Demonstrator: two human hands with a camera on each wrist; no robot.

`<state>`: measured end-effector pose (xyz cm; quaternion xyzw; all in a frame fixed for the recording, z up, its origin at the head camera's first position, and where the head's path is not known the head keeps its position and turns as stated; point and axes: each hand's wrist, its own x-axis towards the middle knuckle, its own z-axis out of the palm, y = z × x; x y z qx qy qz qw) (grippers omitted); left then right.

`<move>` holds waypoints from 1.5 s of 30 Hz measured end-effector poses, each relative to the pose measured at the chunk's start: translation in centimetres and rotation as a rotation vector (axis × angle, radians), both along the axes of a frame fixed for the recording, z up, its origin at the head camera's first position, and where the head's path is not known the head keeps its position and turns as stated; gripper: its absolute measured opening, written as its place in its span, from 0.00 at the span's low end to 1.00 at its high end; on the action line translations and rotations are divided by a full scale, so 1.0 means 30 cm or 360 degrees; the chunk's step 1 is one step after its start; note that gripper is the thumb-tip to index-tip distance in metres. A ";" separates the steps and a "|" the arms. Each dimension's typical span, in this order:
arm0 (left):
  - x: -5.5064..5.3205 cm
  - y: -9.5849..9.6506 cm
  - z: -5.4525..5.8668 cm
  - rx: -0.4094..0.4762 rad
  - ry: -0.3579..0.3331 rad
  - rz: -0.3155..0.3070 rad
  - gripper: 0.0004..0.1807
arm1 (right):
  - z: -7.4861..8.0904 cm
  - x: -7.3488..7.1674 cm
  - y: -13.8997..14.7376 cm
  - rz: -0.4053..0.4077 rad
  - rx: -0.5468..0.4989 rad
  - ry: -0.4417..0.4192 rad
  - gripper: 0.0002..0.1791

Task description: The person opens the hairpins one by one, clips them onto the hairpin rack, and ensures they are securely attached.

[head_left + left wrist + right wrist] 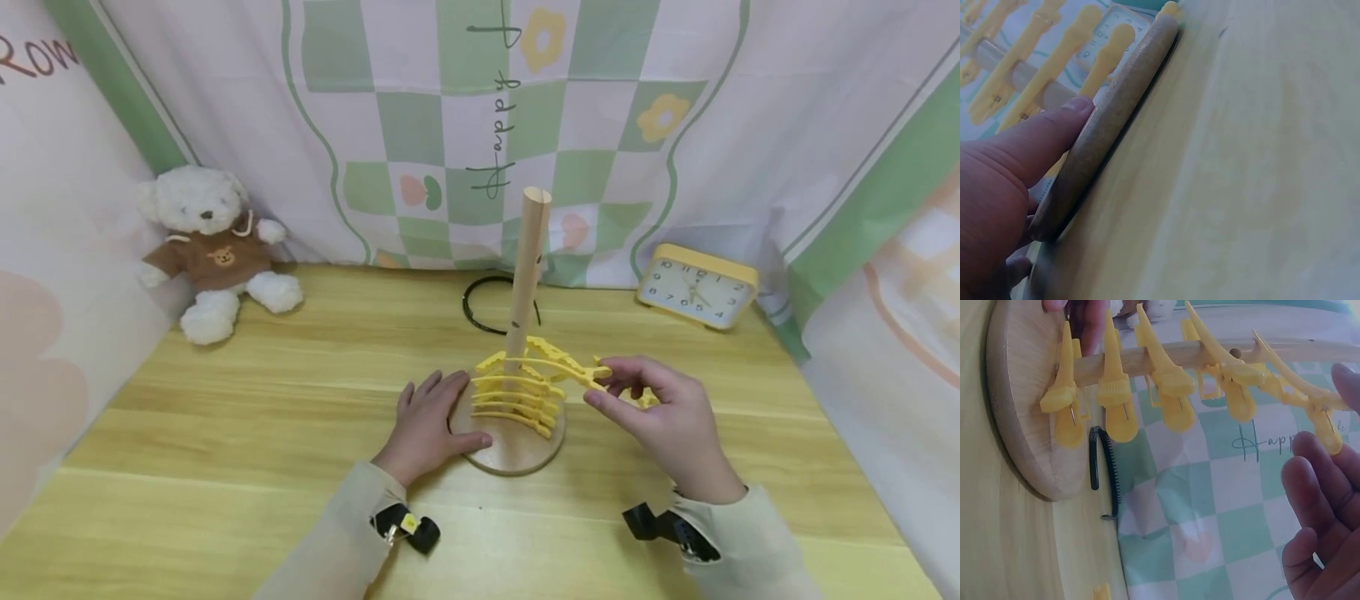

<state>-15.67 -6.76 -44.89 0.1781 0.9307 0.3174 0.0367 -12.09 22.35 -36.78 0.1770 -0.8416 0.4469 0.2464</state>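
Note:
A wooden post rises from a round wooden base on the table. Several yellow hair clips are clipped one above another around its lower part. My right hand pinches the handle end of the topmost yellow hair clip between thumb and fingers; that clip's jaws are spread, reaching toward the post from the right. My left hand rests at the base's left side, thumb on its top surface and straight fingers spread on the table beside the rim.
Behind the post lies a black toothed headband. More yellow clip parts show on the table behind my right hand. A white teddy bear sits at the back left, and a yellow clock stands at the back right before a curtain.

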 end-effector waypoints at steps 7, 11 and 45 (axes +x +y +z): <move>0.000 -0.006 -0.004 0.0007 -0.0003 0.0009 0.53 | -0.003 0.001 -0.024 0.0012 -0.0063 -0.0037 0.18; 0.000 -0.006 -0.002 -0.0007 0.0001 0.0009 0.52 | -0.002 -0.001 -0.037 0.0020 0.0043 -0.0022 0.16; -0.010 0.006 -0.007 -0.0082 0.0036 -0.0009 0.52 | 0.018 -0.029 -0.125 -0.0059 -0.0002 -0.0174 0.14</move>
